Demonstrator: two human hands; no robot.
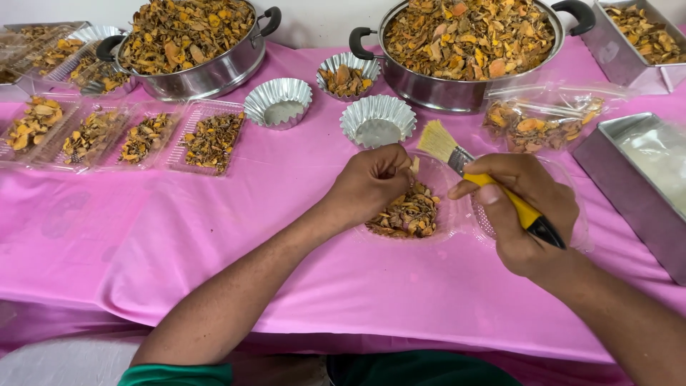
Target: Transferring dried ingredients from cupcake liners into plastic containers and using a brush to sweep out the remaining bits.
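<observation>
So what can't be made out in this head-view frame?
- What the left hand pinches: its curled fingers hide it, over the clear container of dried slices.
- The brush handle's middle: wrapped by the right hand.
- The metal tray at the right: cut off by the frame edge; its pale contents are glare-blurred.
- The bagged pieces: plastic reflections blur them.
- The far-left trays: cropped and small.
</observation>
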